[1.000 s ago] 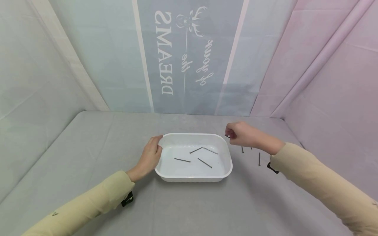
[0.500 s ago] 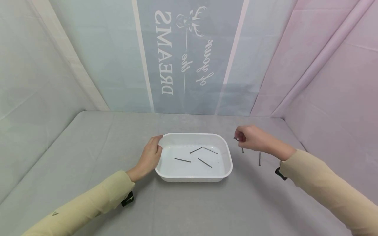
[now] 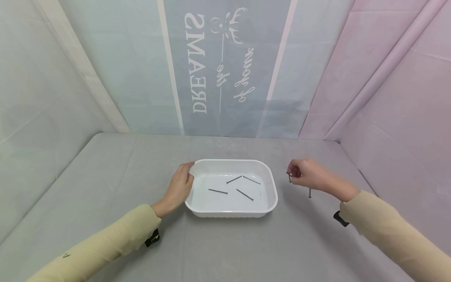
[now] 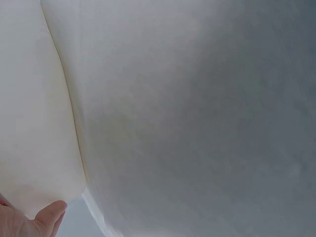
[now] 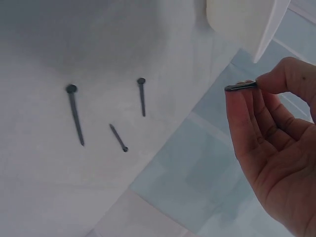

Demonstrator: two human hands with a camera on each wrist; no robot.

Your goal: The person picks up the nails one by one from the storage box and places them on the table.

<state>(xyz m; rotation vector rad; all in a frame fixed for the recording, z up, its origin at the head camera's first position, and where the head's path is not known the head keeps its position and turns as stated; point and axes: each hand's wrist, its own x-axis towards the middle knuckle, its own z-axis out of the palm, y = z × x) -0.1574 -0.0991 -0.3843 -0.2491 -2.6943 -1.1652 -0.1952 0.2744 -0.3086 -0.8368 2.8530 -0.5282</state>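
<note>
A white rectangular plastic tray sits mid-table with several dark nails lying loose inside. My left hand holds the tray's left rim; the left wrist view shows its thumb against the white wall. To the right of the tray, my right hand is raised and pinches one nail between thumb and index finger. Below it on the table lie 3 more nails, among them a larger-looking nail, a second nail and a third nail. In the head view the hand partly covers them.
The table has a grey cloth cover. A printed curtain hangs behind its far edge, with a pale curtain on the left and a pinkish one on the right.
My right hand has moved right and nearer to me, away from the tray, with the nail still pinched. The left hand, the tray and the nails inside it have stayed put.
</note>
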